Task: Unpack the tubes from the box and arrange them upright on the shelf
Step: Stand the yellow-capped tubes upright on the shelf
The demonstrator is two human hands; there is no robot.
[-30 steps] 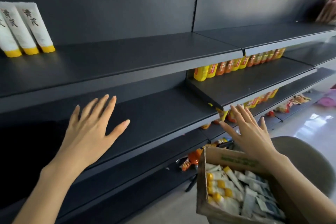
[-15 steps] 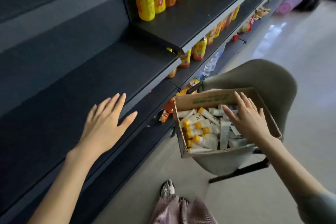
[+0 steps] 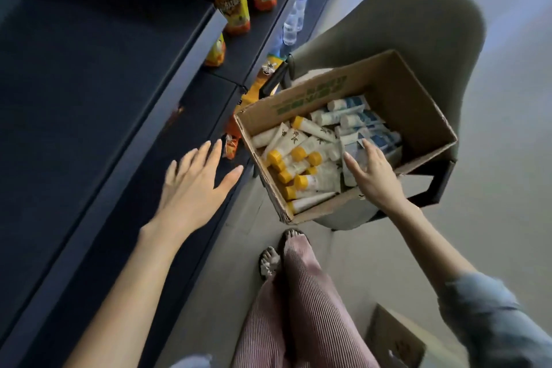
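Head view: the cardboard box (image 3: pixel 397 92) sits on a grey chair (image 3: pixel 418 24). Tubes (image 3: pixel 301 158) lie flat inside, the yellow-capped ones pointing caps toward its near-left corner. The right hand (image 3: pixel 372 172) reaches in, fingers released over the blue-white tubes (image 3: pixel 358 119). The left hand (image 3: pixel 194 188) hovers spread over the dark shelf (image 3: pixel 74 98), empty.

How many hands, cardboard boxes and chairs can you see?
Hands: 2, the left hand and the right hand
Cardboard boxes: 2, the tube box on the chair and a second box on the floor
Chairs: 1, the grey chair
Total: 5
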